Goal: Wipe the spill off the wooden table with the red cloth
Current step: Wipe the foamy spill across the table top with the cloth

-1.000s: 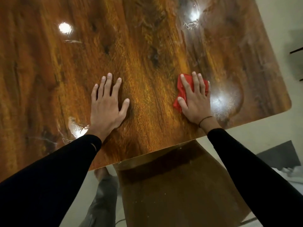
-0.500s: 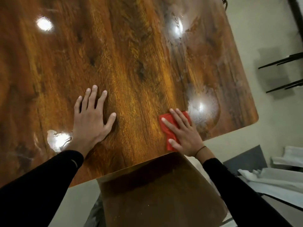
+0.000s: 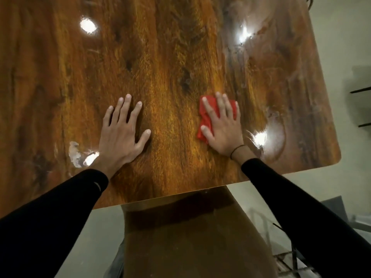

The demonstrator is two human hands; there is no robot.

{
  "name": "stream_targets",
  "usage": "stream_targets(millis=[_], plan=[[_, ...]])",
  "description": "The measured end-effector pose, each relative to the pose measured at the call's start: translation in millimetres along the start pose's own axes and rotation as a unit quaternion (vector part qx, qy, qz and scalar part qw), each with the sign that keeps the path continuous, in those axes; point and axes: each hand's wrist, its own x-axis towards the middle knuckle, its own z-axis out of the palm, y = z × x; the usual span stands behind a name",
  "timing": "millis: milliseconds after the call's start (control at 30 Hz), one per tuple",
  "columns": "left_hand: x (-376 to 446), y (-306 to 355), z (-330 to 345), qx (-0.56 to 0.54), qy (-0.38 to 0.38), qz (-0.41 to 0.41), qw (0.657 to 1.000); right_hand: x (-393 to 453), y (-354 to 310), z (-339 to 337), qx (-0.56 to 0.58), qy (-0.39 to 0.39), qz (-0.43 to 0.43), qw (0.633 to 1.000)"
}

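The glossy wooden table (image 3: 160,57) fills most of the view. My right hand (image 3: 222,125) lies flat, fingers spread, pressing the crumpled red cloth (image 3: 205,119) onto the tabletop right of centre. Only the cloth's left and top edges show around the hand. A wet, smeared patch (image 3: 275,137) with a bright light reflection sits just right of that hand, near the table's right corner. More streaky wetness (image 3: 241,43) runs up the right side. My left hand (image 3: 122,135) rests flat on the wood, fingers apart, holding nothing.
The table's near edge (image 3: 170,197) runs diagonally below my wrists, with a brown chair seat (image 3: 190,237) under it. Another shiny smear (image 3: 78,155) lies beside my left wrist. Pale floor and dark metal legs (image 3: 361,107) lie to the right.
My right hand has slid the red cloth away from the near edge, back up the table. The left hand has stayed flat in place. The camera view has shifted.
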Motion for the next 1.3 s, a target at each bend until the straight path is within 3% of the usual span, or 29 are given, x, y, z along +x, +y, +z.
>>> stream_targets(millis=[167, 233, 333, 467, 600, 800, 933, 1067, 1300], plan=[[0.0, 78.4, -2.5, -0.043, 0.003, -0.023, 0.999, -83.1, 21.8, 13.0, -0.001, -0.027, -0.162, 0.986], [9.3, 139.3, 9.0, -0.067, -0.011, -0.015, 0.998, -110.8, 59.6, 13.0, -0.013, -0.035, -0.161, 0.986], [24.1, 200.5, 31.6, -0.073, -0.029, -0.048, 0.996, -123.7, 128.7, -0.5, -0.001, -0.039, -0.090, 0.995], [27.8, 204.4, 56.2, -0.020, -0.006, -0.064, 0.998, -73.6, 198.8, -14.7, 0.013, -0.020, -0.017, 1.000], [27.2, 209.6, 56.4, -0.011, 0.006, -0.070, 0.997, -1.3, 202.5, -16.1, -0.001, 0.000, 0.041, 0.999], [27.4, 213.5, 50.0, -0.013, -0.003, -0.079, 0.997, -52.1, 157.1, -4.5, 0.012, -0.003, -0.110, 0.994], [27.6, 215.1, 51.1, -0.016, 0.000, -0.074, 0.997, -130.2, 186.5, 6.3, 0.007, -0.029, -0.170, 0.985], [28.3, 215.5, 50.8, -0.015, 0.002, -0.075, 0.997, -134.9, 238.9, -3.3, -0.001, -0.032, -0.109, 0.994], [27.5, 213.3, 54.1, -0.017, 0.020, -0.066, 0.997, -26.1, 254.8, -19.1, 0.015, 0.000, 0.040, 0.999]])
